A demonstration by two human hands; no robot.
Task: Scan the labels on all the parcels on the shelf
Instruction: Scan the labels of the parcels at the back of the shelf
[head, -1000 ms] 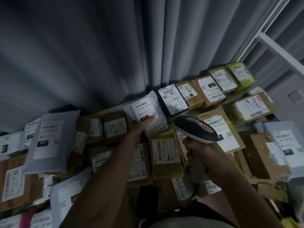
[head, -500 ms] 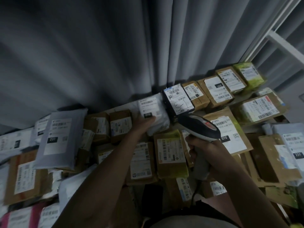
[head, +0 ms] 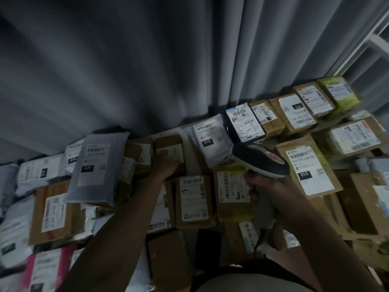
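Many labelled parcels cover the shelf, cardboard boxes and plastic mailers alike. My right hand (head: 271, 186) grips a dark barcode scanner (head: 261, 159) with a red patch, its head pointing up and left over the parcels. My left hand (head: 165, 166) reaches to a small brown box (head: 168, 144) in the back row and rests on its front edge; its fingers are blurred. Just right of it lies a white mailer (head: 212, 140) marked 010, untouched. A black parcel (head: 244, 125) with a white label stands beside that.
A grey curtain (head: 147, 60) hangs directly behind the parcels. A grey mailer (head: 94, 167) marked 231 leans at the left. A white shelf frame (head: 376, 41) rises at the far right. Boxes (head: 305, 165) crowd the right side and the front rows.
My left hand has let go of the white 010 mailer and moved left onto the small brown box. The scanner hand stays roughly in place while the view shifts left.
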